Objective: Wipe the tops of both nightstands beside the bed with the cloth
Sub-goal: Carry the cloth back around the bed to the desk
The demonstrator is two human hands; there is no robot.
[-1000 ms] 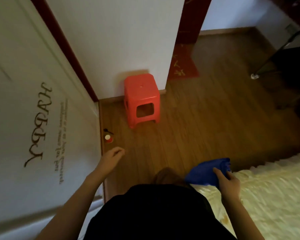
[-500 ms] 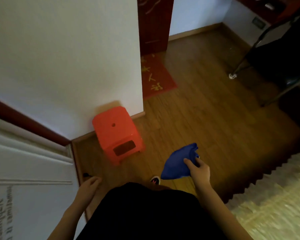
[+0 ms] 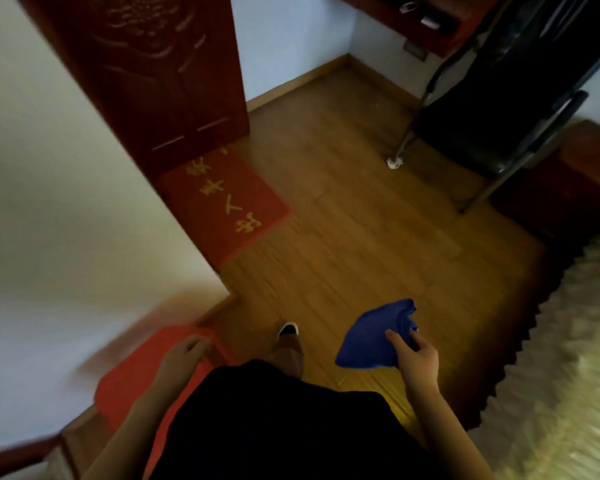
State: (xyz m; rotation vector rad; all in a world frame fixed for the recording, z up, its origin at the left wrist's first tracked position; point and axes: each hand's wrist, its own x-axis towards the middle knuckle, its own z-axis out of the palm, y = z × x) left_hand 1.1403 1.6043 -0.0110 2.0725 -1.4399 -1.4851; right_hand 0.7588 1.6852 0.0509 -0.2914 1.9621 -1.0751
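The person stood on a wooden floor [image 3: 343, 209], looking down past a dark garment at both bare forearms. The right hand [image 3: 414, 356] was closed around one corner of a blue cloth [image 3: 371, 341], thumb on top and fingers curled beneath, so that the cloth hung bunched in the air above the floor, just left of the hand. The left hand [image 3: 184, 353] hung loosely curled and held nothing; it was over the top of a red stool [image 3: 136, 379] standing against the white wall [image 3: 66, 202], though whether it touched the stool could not be told because of blur. One shoe [image 3: 287, 330] showed on the floor between the two hands.

Farther off, a red mat [image 3: 222, 202] lay on the floor before a dark red door [image 3: 153, 81]. Yellow characters were printed on the mat, too blurred to read with any certainty. A black chair [image 3: 499, 109] on metal legs stood at the upper right, with a dark red cabinet [image 3: 568, 181], possibly a nightstand, just beside it. A pale ruffled bedspread [image 3: 561, 358] filled the lower right, near the right arm.
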